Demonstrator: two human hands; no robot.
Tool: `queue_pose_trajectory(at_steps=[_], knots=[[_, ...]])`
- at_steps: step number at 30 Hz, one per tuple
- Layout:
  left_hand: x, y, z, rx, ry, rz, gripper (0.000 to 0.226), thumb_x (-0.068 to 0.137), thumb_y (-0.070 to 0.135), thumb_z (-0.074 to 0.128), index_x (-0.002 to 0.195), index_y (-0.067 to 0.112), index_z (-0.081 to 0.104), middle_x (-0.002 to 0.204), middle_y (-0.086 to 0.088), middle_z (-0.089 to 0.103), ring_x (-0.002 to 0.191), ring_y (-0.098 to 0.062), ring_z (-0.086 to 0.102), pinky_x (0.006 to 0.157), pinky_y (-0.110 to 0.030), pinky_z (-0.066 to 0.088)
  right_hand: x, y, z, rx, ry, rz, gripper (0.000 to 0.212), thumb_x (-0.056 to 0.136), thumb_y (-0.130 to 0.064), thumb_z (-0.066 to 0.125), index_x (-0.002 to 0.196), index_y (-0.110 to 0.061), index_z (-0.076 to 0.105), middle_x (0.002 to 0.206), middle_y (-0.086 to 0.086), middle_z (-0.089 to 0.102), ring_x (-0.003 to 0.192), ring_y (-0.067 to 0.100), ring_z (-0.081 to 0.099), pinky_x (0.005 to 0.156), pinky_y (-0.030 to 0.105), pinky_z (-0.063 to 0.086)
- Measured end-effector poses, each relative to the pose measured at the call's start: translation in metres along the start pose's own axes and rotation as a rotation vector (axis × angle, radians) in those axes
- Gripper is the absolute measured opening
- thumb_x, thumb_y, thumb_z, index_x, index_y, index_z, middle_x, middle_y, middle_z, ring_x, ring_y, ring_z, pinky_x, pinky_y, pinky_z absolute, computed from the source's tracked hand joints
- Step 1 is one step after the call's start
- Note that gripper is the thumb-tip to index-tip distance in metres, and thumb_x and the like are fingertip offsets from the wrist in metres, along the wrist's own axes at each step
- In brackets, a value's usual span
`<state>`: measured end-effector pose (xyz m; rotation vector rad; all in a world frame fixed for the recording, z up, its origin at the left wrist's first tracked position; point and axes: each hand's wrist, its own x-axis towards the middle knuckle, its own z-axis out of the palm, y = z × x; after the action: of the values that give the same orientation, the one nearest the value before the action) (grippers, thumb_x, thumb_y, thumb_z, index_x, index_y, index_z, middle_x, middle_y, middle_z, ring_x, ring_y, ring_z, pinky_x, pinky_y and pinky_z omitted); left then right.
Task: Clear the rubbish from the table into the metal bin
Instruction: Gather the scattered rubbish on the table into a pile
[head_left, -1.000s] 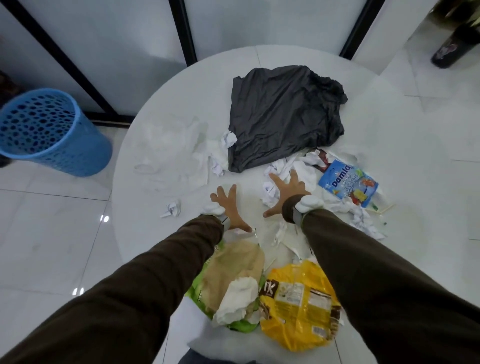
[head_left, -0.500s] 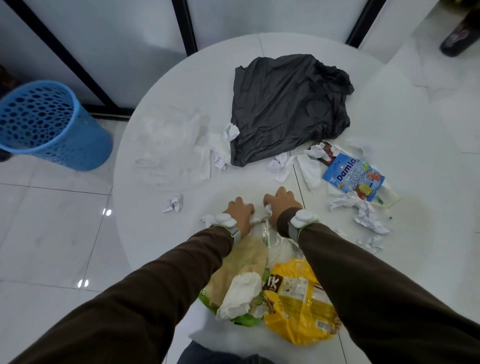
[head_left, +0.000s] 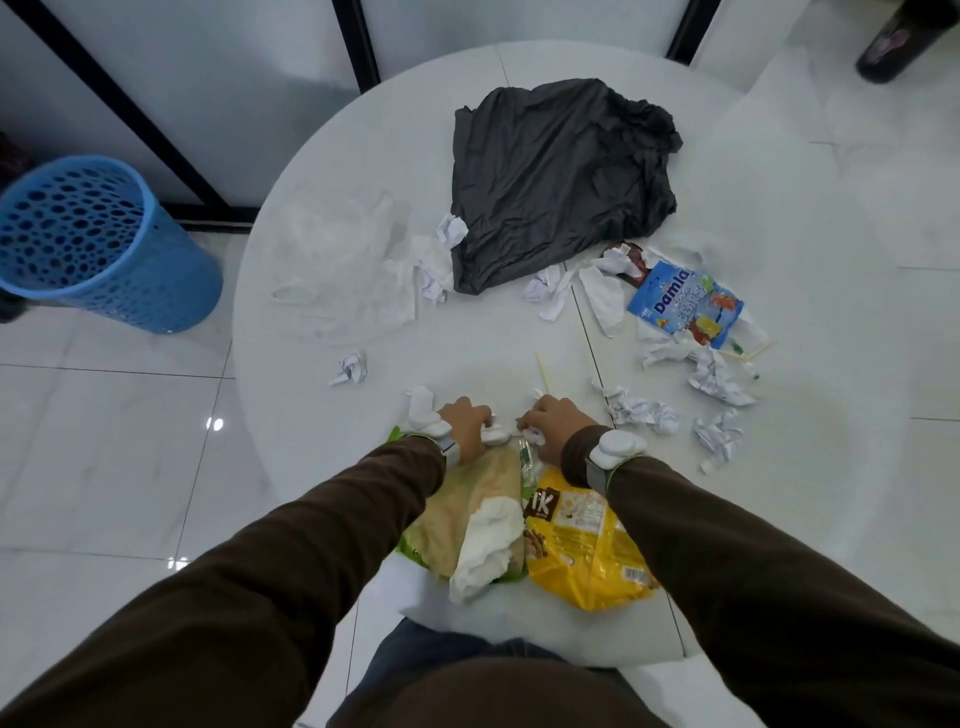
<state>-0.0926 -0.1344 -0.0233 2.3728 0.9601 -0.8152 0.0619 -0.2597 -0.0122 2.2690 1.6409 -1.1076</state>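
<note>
I see both of my hands low in the middle of the frame, knuckles up on the round white table (head_left: 810, 218). My left hand (head_left: 467, 423) is curled shut around a small wad of crumpled white paper (head_left: 493, 434), which pokes out past the fingers. My right hand (head_left: 553, 423) is curled the same way, its fingers closed on another small white paper scrap (head_left: 534, 435). The two fists sit just beside each other, apart by a narrow gap.

Directly below the hands, toward the bottom centre, lie a tan and green snack bag (head_left: 475, 512) with a bunched white tissue (head_left: 488, 545) on it, and touching its right side a yellow plastic snack packet (head_left: 587, 556).

Right of my right hand is a scatter of crumpled white paper balls (head_left: 644, 413). Further up on the right lies a blue sweet wrapper printed "Damla" (head_left: 685, 304), with more torn paper around it. A thin pale stick (head_left: 543, 371) lies just above my right hand. One lone crumpled paper ball (head_left: 349, 369) sits left of centre.

A rumpled dark grey plastic bag (head_left: 561, 176) fills the upper centre of the table, with a clear plastic sheet (head_left: 337, 265) to its left.

At the upper left, on the tiled floor, stands a blue perforated plastic basket (head_left: 104, 249), well apart from the table. I cannot tell whether any metal bin is in view.
</note>
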Motion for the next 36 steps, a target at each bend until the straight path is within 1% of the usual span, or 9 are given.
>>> queue_pose_trajectory(at_steps=[3, 11, 16, 19, 21, 25, 30, 33, 36], knots=[[-0.019, -0.002, 0.005, -0.008, 0.011, 0.039, 0.036, 0.096, 0.050, 0.049, 0.124, 0.030, 0.059, 0.121, -0.005, 0.056, 0.104, -0.030, 0.062, 0.094, -0.038, 0.043, -0.015, -0.007, 0.012, -0.016, -0.006, -0.038, 0.045, 0.090, -0.020, 0.062, 0.134, -0.026, 0.057, 0.136, 0.007, 0.045, 0.119, 0.035, 0.046, 0.103, 0.044, 0.043], [-0.041, -0.004, 0.034, -0.023, -0.006, 0.057, 0.036, 0.094, 0.051, 0.056, 0.124, 0.031, 0.056, 0.124, -0.007, 0.055, 0.106, -0.030, 0.061, 0.088, -0.037, 0.046, -0.042, -0.017, 0.038, -0.129, -0.018, -0.134, 0.044, 0.091, -0.019, 0.057, 0.133, -0.032, 0.053, 0.149, 0.001, 0.035, 0.127, 0.033, 0.042, 0.099, 0.049, 0.047], [-0.050, -0.004, 0.027, -0.070, 0.046, 0.082, 0.065, 0.089, 0.065, 0.053, 0.146, 0.040, 0.034, 0.129, -0.006, 0.055, 0.112, -0.030, 0.062, 0.087, -0.040, 0.051, -0.049, -0.020, 0.033, -0.095, 0.021, -0.117, 0.057, 0.087, -0.041, 0.062, 0.139, -0.042, 0.039, 0.157, -0.003, 0.027, 0.126, 0.031, 0.047, 0.094, 0.046, 0.051], [-0.055, -0.004, 0.016, -0.113, 0.115, 0.042, 0.084, 0.078, 0.073, 0.052, 0.149, 0.041, 0.022, 0.131, -0.002, 0.056, 0.113, -0.027, 0.062, 0.088, -0.042, 0.053, -0.051, -0.024, 0.021, -0.061, 0.137, -0.099, 0.062, 0.086, -0.058, 0.056, 0.142, -0.043, 0.036, 0.154, -0.008, 0.035, 0.124, 0.027, 0.051, 0.092, 0.044, 0.052], [-0.056, -0.007, 0.005, -0.162, 0.189, 0.015, 0.087, 0.078, 0.070, 0.058, 0.152, 0.037, 0.024, 0.135, -0.002, 0.054, 0.117, -0.026, 0.060, 0.091, -0.040, 0.051, -0.046, -0.025, 0.009, -0.046, 0.206, -0.083, 0.059, 0.087, -0.062, 0.052, 0.141, -0.040, 0.041, 0.147, -0.009, 0.045, 0.122, 0.025, 0.054, 0.091, 0.043, 0.052], [-0.044, -0.024, -0.021, -0.234, 0.278, -0.041, 0.075, 0.088, 0.058, 0.058, 0.152, 0.030, 0.032, 0.143, -0.005, 0.048, 0.127, -0.028, 0.053, 0.095, -0.041, 0.048, -0.024, -0.023, -0.013, 0.004, 0.329, -0.070, 0.053, 0.090, -0.056, 0.054, 0.136, -0.031, 0.051, 0.135, -0.004, 0.054, 0.122, 0.025, 0.052, 0.089, 0.039, 0.052], [-0.006, -0.059, -0.060, -0.291, 0.410, -0.121, 0.063, 0.092, 0.049, 0.059, 0.148, 0.025, 0.042, 0.144, -0.008, 0.047, 0.128, -0.029, 0.049, 0.097, -0.042, 0.049, 0.029, -0.018, -0.057, 0.057, 0.404, 0.018, 0.060, 0.087, -0.049, 0.063, 0.140, -0.026, 0.045, 0.143, 0.002, 0.044, 0.127, 0.027, 0.046, 0.096, 0.041, 0.049], [0.023, -0.080, -0.088, -0.266, 0.474, -0.187, 0.066, 0.090, 0.047, 0.063, 0.148, 0.023, 0.041, 0.150, -0.010, 0.041, 0.132, -0.032, 0.044, 0.102, -0.043, 0.045, 0.067, -0.011, -0.092, 0.039, 0.453, 0.094, 0.070, 0.085, -0.046, 0.066, 0.145, -0.025, 0.039, 0.152, 0.008, 0.037, 0.135, 0.031, 0.040, 0.106, 0.044, 0.043], [0.050, -0.101, -0.119, -0.219, 0.502, -0.308, 0.083, 0.085, 0.051, 0.069, 0.153, 0.025, 0.031, 0.162, -0.011, 0.024, 0.144, -0.033, 0.029, 0.112, -0.048, 0.035, 0.101, -0.002, -0.136, -0.005, 0.511, 0.162, 0.072, 0.084, -0.038, 0.067, 0.148, -0.023, 0.037, 0.156, 0.014, 0.032, 0.141, 0.035, 0.034, 0.114, 0.046, 0.036]])
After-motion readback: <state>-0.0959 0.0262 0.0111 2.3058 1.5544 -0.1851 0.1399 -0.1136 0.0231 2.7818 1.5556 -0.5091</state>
